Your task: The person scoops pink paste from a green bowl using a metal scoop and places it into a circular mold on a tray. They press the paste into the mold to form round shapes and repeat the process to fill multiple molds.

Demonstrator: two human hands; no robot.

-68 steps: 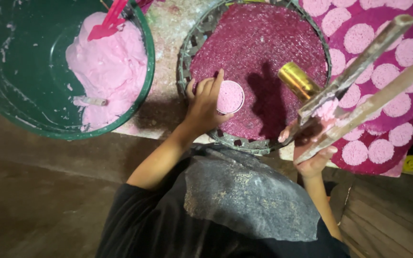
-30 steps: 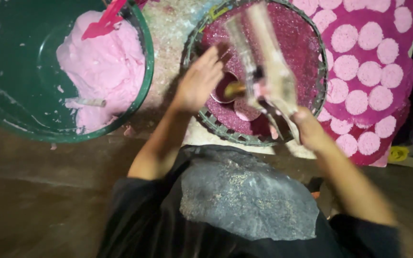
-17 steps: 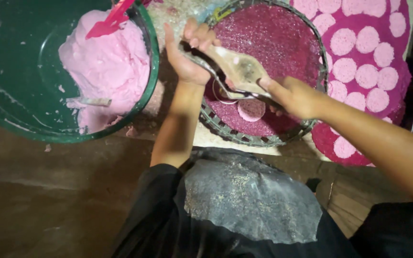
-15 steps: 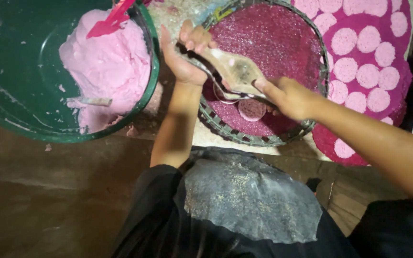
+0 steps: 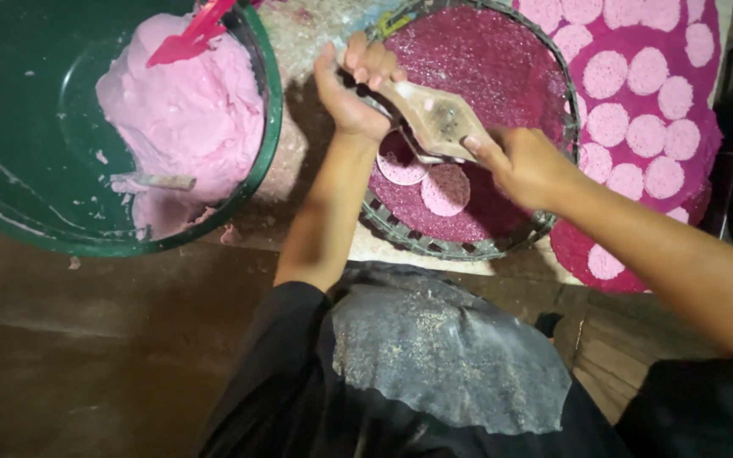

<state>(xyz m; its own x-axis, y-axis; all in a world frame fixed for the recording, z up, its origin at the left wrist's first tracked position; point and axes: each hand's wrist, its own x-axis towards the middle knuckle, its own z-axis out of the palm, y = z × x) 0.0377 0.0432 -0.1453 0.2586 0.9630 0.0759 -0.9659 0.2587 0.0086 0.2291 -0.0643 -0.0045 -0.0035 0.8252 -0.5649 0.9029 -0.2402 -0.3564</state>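
Note:
My left hand [image 5: 351, 85] and my right hand [image 5: 521, 163] both grip a wooden hand press [image 5: 436, 120], one at each end, held low over a round woven tray [image 5: 468, 248] covered with a dark pink cloth [image 5: 485, 68]. Two flat pale pink dough discs [image 5: 444, 188] lie on the cloth just under the press. A big green tub [image 5: 36, 229] at the left holds a mound of pink dough [image 5: 181, 112] with a red scoop [image 5: 190, 38] stuck in it.
To the right lies a dark pink cloth [image 5: 706, 153] with several pale pink discs [image 5: 645, 136] laid out in rows. A small stick [image 5: 156, 181] lies in the dough in the tub. My dusty dark apron [image 5: 443, 356] fills the lower middle.
The press has come down from the right side to the tray, both hands have closed on it, and a second pink disc now lies on the tray cloth.

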